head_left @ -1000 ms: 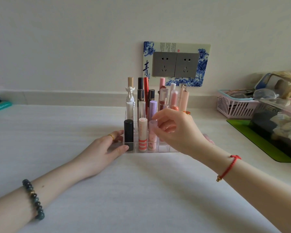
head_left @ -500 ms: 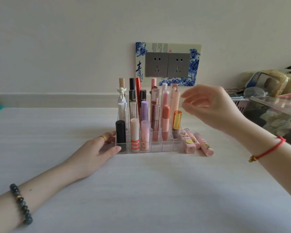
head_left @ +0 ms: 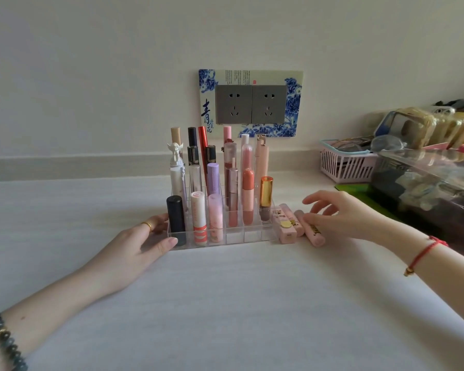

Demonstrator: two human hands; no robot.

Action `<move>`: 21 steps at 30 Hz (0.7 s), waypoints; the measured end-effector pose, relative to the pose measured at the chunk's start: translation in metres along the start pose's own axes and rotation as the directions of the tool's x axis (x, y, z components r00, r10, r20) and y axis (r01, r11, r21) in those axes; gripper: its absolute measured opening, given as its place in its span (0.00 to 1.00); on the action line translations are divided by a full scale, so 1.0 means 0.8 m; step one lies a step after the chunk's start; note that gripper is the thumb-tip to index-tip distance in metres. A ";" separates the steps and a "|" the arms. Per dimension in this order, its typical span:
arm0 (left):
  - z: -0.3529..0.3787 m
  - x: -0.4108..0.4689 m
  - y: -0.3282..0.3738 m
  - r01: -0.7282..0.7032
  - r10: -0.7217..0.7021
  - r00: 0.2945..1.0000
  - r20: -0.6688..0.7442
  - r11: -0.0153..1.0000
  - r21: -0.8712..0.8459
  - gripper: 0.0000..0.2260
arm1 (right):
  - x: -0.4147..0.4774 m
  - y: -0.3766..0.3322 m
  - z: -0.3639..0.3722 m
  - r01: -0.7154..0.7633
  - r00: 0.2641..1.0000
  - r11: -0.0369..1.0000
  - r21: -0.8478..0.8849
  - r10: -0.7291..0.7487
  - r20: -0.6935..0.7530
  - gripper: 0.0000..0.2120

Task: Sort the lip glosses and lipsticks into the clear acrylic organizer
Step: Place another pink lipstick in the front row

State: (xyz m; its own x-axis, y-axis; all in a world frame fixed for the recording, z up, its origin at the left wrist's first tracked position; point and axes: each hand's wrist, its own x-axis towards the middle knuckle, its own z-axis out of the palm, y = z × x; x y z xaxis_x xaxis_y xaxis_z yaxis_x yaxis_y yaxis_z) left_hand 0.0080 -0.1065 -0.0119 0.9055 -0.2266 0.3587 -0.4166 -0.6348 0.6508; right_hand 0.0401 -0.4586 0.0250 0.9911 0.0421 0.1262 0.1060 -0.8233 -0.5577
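My left hand (head_left: 134, 245) braces the organizer (head_left: 241, 236), fingers straight — right hand (head_left: 340, 215) loose-fingered, thumb touching a pink lipstick (head_left: 316, 234) right of centre.

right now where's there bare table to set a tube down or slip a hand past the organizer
Free: the wide stretch of table before the organizer, between the forearms; also left of the left hand, back to the wall ledge. Crowded: right of the organizer, loose pink tubes at the right hand, then green mat, pink basket, clear box.
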 end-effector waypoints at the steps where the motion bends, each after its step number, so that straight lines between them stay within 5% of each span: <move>1: 0.000 0.000 0.000 0.001 -0.001 1.000 0.002 1.000 -0.006 0.23 | 0.000 -0.001 0.000 -0.015 1.000 1.000 -0.002 0.015 0.013 0.17; 13: -0.001 0.000 -0.002 0.004 -0.004 1.000 0.006 1.000 0.010 0.24 | -0.010 -0.025 -0.004 -0.093 0.985 0.994 -0.051 0.100 0.138 0.18; 21: -0.001 -0.001 -0.002 0.023 -0.023 1.000 0.012 1.000 0.013 0.24 | -0.015 -0.027 -0.016 -0.175 0.970 0.978 0.110 0.152 0.190 0.14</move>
State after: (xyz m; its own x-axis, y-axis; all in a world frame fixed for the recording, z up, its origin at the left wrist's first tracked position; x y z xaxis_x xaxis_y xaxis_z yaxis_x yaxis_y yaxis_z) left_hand 0.0081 -0.1049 -0.0126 0.9159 -0.2207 0.3353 -0.3945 -0.6495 0.6500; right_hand 0.0248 -0.4484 0.0458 0.9927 0.0235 -0.1185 -0.0608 -0.7506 -0.6579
